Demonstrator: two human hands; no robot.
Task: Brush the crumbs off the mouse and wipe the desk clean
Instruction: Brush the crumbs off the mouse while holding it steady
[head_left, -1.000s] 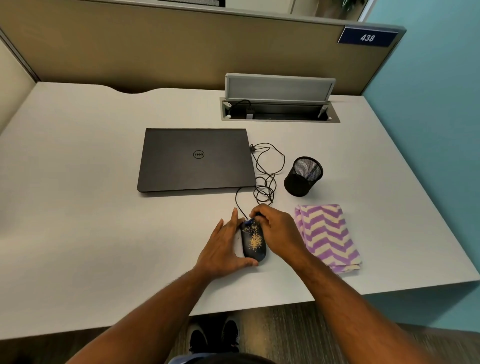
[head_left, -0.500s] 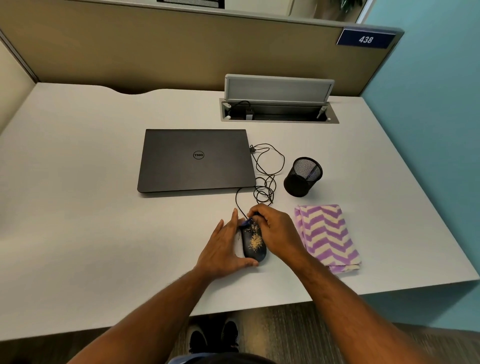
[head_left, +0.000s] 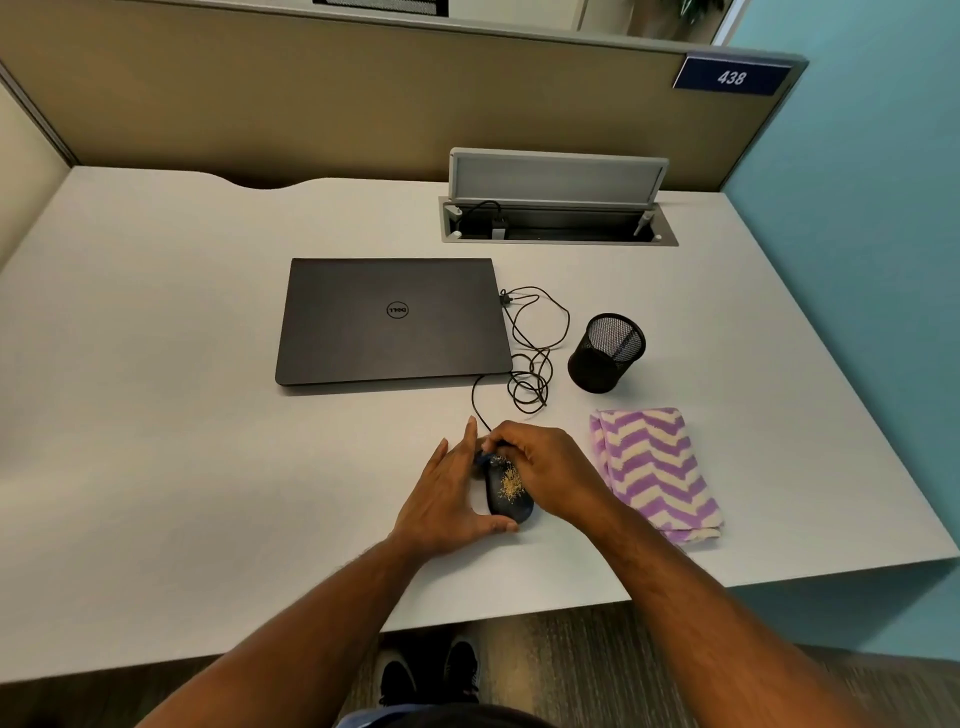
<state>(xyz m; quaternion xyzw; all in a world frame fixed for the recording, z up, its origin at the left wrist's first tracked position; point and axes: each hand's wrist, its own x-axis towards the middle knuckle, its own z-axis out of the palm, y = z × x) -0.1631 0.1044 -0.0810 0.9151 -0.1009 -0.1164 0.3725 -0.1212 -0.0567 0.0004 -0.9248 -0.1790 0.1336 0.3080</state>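
A dark blue wired mouse (head_left: 511, 501) lies on the white desk (head_left: 208, 467) near its front edge, with a patch of yellowish crumbs (head_left: 510, 484) on its back. My left hand (head_left: 449, 499) cups the mouse's left side, thumb at its rear and fingers stretched forward. My right hand (head_left: 550, 470) covers its right side, fingertips curled over the front end. A folded purple-and-cream chevron cloth (head_left: 654, 473) lies flat just right of my right hand, untouched.
A closed dark laptop (head_left: 392, 319) sits behind the mouse, its looped black cable (head_left: 530, 353) running to the mouse. A black mesh pen cup (head_left: 605, 353) stands behind the cloth. An open cable hatch (head_left: 558, 208) is at the desk's back, partition walls beyond.
Both hands stay on the mouse; the right fingertips have curled slightly more over its front. The crumbs remain on its back.
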